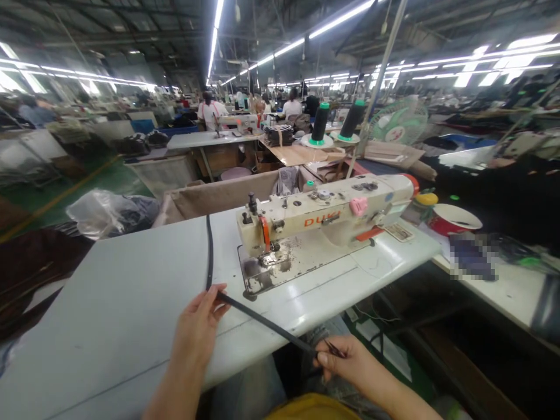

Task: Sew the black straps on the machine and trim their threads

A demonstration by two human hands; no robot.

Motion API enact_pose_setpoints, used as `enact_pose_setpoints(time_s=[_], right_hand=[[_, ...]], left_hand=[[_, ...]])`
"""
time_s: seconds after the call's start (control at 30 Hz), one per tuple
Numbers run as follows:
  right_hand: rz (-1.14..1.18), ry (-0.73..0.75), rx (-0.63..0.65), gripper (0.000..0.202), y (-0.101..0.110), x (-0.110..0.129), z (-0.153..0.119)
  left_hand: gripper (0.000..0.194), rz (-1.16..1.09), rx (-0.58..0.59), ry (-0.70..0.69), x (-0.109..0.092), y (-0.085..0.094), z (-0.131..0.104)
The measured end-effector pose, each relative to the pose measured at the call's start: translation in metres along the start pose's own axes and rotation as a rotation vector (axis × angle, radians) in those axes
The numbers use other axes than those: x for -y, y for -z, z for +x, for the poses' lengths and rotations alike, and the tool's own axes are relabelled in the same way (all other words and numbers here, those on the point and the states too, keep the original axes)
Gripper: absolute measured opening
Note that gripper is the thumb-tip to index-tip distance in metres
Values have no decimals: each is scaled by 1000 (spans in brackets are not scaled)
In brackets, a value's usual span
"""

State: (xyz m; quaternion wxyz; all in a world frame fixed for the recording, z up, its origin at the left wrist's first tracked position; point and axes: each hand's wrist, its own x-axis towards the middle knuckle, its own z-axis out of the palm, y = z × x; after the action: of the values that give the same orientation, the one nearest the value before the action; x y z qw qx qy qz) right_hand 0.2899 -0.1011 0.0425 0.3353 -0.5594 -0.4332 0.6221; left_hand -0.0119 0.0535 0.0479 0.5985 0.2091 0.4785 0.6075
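A long, narrow black strip [266, 322] runs between my two hands. My left hand [202, 318] pinches it above the white sewing table [131, 291], and from there the strip's far part lies across the tabletop toward the back edge. At the table's front edge, over my lap, my right hand [341, 360] grips the strip's other part. A small dark pointed tool [335, 349] also sits in my right hand; its exact kind is hard to make out. The sewing machine [324, 219] stands beyond the strip, touched by neither hand.
Behind the table is a fabric-lined bin [227, 195]. A clear plastic bag [111, 213] lies at the back left. Two black thread cones [321, 123] stand behind the machine, near a green fan [399, 122]. At the right is a red bowl [452, 220]. People sit farther back.
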Motion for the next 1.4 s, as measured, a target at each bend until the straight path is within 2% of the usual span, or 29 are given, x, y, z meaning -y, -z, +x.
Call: enact_pose_setpoints(time_s=[0.2, 0.37, 0.5, 1.0, 1.4], right_hand=[[-71, -20, -43, 70, -2, 17, -2], [-144, 13, -48, 46, -1, 24, -3], [-162, 23, -39, 37, 0, 23, -3], [-234, 74, 10, 36, 2, 26, -1], [-246, 94, 2, 34, 5, 22, -1]], left_hand=[[40, -1, -23, -15, -1, 2, 2], [41, 22, -36, -10, 1, 6, 3], [41, 55, -39, -22, 2, 9, 3], [40, 83, -36, -33, 2, 15, 8], [29, 72, -29, -41, 1, 12, 2]])
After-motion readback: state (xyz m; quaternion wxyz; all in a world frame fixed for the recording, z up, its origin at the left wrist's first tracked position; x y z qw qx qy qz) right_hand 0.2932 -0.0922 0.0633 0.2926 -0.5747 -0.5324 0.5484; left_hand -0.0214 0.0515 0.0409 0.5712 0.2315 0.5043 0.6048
